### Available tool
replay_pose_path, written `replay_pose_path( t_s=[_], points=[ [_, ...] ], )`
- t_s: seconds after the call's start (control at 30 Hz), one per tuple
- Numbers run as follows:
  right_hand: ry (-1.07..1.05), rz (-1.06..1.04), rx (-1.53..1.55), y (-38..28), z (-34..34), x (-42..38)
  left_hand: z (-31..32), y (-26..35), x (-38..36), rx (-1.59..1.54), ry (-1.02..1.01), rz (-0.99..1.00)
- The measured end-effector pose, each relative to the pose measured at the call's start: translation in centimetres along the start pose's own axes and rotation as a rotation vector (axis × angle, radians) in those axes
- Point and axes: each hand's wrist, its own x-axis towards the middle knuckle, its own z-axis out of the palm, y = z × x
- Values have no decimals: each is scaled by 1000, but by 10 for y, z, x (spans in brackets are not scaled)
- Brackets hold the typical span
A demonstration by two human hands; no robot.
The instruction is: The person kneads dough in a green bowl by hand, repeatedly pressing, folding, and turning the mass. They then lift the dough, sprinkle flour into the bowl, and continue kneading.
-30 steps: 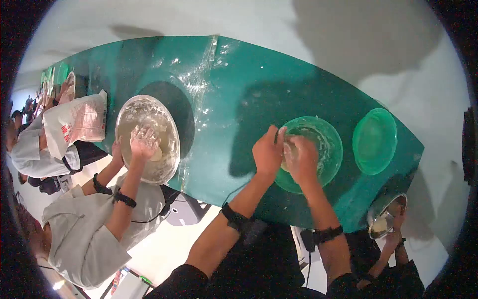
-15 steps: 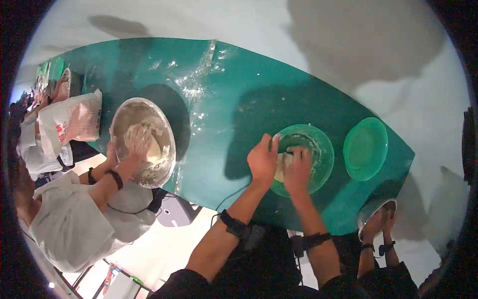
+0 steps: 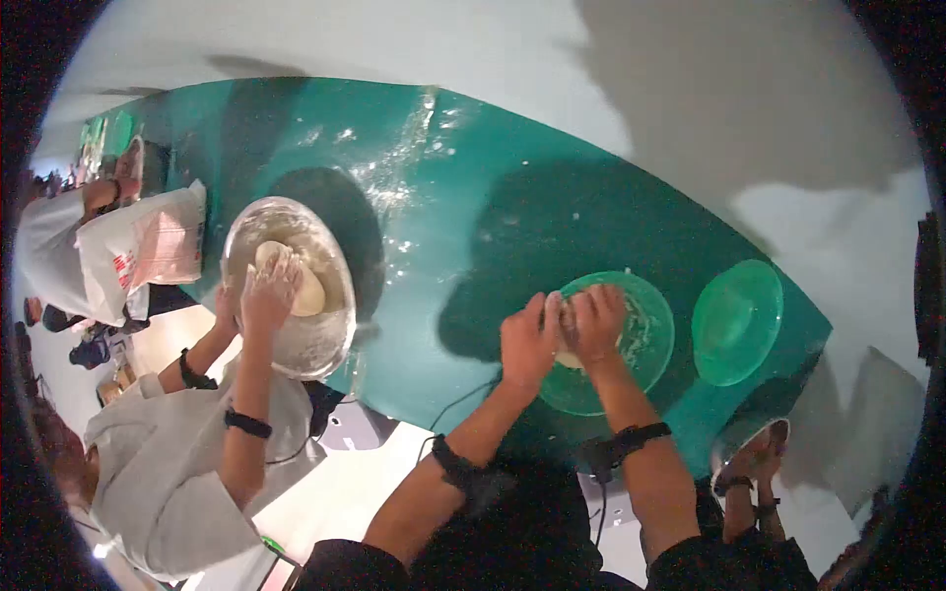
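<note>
A translucent green bowl (image 3: 650, 366) stands on the green table, its inside streaked with flour. Pale dough (image 3: 569, 360) lies at the bowl's left side, mostly hidden by my hands. My left hand (image 3: 529, 342) has its fingers curled together at the left rim. Close beside it, my right hand (image 3: 597, 320) is inside the bowl, its fingers bent and pressed over the dough. The fingertips of both hands nearly meet, and the contact under them is partly hidden.
A second green bowl (image 3: 737, 323) sits to the right. On the left, a co-worker's hands press dough in a metal bowl (image 3: 330, 345), beside a white bag (image 3: 148, 246). Another person's hands are in a metal bowl (image 3: 724, 448) at lower right. Flour marks the green table (image 3: 404, 276).
The view has shifted, so the bowls appear lower and farther right. My right hand has moved up in the bowl, closer to my left fingertips. The co-worker's hand has drawn back on the dough.
</note>
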Motion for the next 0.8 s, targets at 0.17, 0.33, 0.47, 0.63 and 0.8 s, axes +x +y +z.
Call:
replay_pose_path(
  t_s=[0.17,0.33,0.47,0.63,0.8],
  points=[
    [81,169,15,-15,-3,2,0,0,-4,209,88,80],
    [44,371,114,-40,-20,-29,5,-6,-8,277,103,113],
    [-81,545,293,-49,-68,-42,-4,0,2,327,-8,144],
    [-493,754,116,-59,-104,-8,-4,1,1,292,7,154],
    [-34,579,95,-73,-37,-19,-5,2,7,165,-78,-1]
  ],
)
